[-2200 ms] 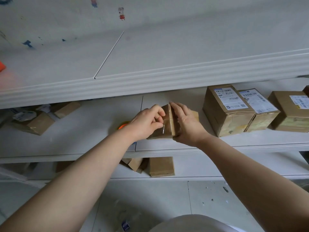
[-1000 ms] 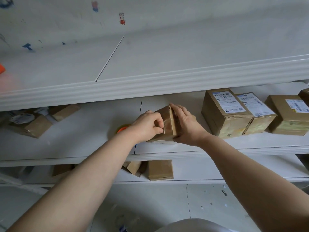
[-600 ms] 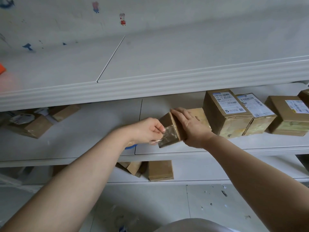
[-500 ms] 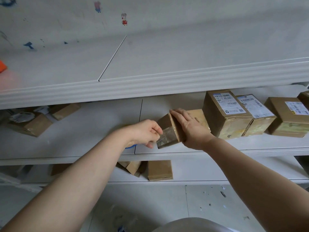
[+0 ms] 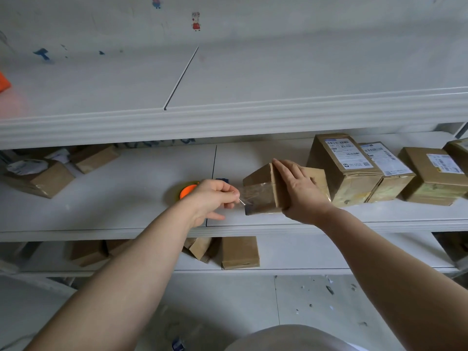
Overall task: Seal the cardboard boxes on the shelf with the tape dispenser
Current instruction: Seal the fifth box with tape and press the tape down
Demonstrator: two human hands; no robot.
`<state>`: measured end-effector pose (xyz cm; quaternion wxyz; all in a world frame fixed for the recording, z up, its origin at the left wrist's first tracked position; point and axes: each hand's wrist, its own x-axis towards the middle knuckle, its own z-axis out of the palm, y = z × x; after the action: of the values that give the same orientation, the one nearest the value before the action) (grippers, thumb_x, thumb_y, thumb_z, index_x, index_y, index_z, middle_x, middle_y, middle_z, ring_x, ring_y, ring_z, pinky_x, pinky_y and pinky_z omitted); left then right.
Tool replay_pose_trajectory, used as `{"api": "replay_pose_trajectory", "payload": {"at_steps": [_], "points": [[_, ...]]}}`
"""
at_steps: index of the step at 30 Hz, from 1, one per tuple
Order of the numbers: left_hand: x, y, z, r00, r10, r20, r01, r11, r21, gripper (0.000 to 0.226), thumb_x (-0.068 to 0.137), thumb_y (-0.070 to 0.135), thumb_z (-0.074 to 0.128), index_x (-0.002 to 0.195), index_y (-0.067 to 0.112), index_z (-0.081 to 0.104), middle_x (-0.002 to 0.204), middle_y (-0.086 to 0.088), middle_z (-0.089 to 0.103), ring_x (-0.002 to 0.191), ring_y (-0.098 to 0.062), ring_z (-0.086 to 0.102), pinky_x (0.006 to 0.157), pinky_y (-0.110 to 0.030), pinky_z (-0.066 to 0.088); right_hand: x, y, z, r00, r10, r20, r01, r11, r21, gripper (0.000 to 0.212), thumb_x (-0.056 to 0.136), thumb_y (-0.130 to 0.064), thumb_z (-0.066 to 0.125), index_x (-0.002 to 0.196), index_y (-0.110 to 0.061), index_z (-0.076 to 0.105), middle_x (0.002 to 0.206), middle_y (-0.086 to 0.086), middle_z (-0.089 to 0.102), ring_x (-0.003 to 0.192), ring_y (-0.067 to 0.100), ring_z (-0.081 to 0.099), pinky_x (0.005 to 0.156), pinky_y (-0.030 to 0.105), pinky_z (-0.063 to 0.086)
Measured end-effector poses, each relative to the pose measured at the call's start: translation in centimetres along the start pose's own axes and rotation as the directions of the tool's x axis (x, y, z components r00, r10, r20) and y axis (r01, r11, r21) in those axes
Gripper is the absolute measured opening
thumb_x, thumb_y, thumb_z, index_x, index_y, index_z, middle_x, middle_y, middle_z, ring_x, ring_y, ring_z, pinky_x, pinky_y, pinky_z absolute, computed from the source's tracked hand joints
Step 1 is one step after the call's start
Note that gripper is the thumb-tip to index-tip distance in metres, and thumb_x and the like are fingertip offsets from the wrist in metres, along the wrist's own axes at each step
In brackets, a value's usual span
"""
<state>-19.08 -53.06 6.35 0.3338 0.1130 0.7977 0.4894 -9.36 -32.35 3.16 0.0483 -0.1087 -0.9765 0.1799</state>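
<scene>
A small cardboard box (image 5: 263, 193) stands on the middle shelf (image 5: 126, 198), tilted with one end toward me. My right hand (image 5: 298, 191) lies over its top and right side, fingers wrapped down its top edge. My left hand (image 5: 215, 196) pinches the free end of a clear tape strip (image 5: 249, 196) stuck across the box's near face. Behind my left hand an orange tape roll (image 5: 187, 190) with a dark blue part lies on the shelf, mostly hidden.
Several labelled cardboard boxes (image 5: 347, 168) stand in a row right of the held box. More boxes (image 5: 40, 178) sit at the shelf's left end. A lower shelf holds other boxes (image 5: 240, 252). The upper shelf's front edge (image 5: 228, 117) overhangs.
The box was turned and slid right toward the labelled boxes. My left hand moved off the box's face and now pulls a tape end away to the left, uncovering the orange roll.
</scene>
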Motion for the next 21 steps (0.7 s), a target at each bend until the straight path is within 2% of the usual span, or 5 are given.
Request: {"api": "replay_pose_trajectory", "payload": {"at_steps": [2,6,9,14,21], "points": [[0.2,-0.6,0.2,0.998,0.001,-0.058,-0.003,1.0,-0.027,0.005,0.089,0.016,0.066,0.093,0.018,0.068,0.085,0.004,0.07,0.08,-0.01,0.061,0.087,-0.042,0.053,0.0,-0.3,0.1,1.0,0.006,0.003,-0.006,1.0,0.019,0.116,0.066,-0.011,0.074,0.15,-0.035,-0.002,0.152,-0.011,0.011,0.143,0.019,0.009,0.108,0.062,0.028],[1.0,-1.4,0.9,0.969,0.131,-0.211,-0.101,0.984,0.146,0.011,0.085,0.011,0.07,0.096,0.01,0.067,0.081,0.0,0.068,0.071,-0.01,0.062,0.065,-0.022,0.05,-0.2,-0.8,0.2,1.0,-0.015,0.006,0.015,1.0,-0.002,0.114,0.067,-0.013,0.074,0.151,-0.034,0.0,0.152,-0.012,0.011,0.142,0.018,0.01,0.108,0.062,0.028],[1.5,-1.9,0.8,0.969,0.097,-0.228,-0.073,0.991,0.113,0.023,0.081,0.006,0.074,0.101,0.006,0.063,0.085,-0.008,0.07,0.071,-0.015,0.067,0.067,-0.028,0.056,-0.3,-1.0,0.3,1.0,-0.02,0.003,0.02,1.0,-0.001,0.114,0.066,-0.013,0.075,0.151,-0.034,0.001,0.151,-0.012,0.012,0.142,0.018,0.011,0.107,0.062,0.029],[2.1,-2.4,0.7,0.957,0.159,-0.243,-0.113,0.975,0.193,0.03,0.078,0.011,0.077,0.104,0.016,0.063,0.088,-0.004,0.071,0.072,-0.014,0.07,0.065,-0.023,0.05,-0.2,-1.2,0.4,1.0,-0.021,0.016,0.021,1.0,0.013,0.114,0.065,-0.014,0.076,0.15,-0.034,0.002,0.15,-0.012,0.013,0.142,0.018,0.013,0.106,0.06,0.031],[3.0,-2.4,1.3,0.939,0.196,-0.281,-0.151,0.973,0.176,0.035,0.078,0.01,0.077,0.108,0.011,0.058,0.09,-0.007,0.071,0.073,-0.016,0.07,0.064,-0.022,0.049,0.6,-1.2,0.6,0.998,-0.043,-0.039,0.046,0.995,0.088,0.114,0.061,-0.017,0.078,0.151,-0.032,0.009,0.15,-0.007,0.019,0.14,0.019,0.02,0.104,0.054,0.036]]}}
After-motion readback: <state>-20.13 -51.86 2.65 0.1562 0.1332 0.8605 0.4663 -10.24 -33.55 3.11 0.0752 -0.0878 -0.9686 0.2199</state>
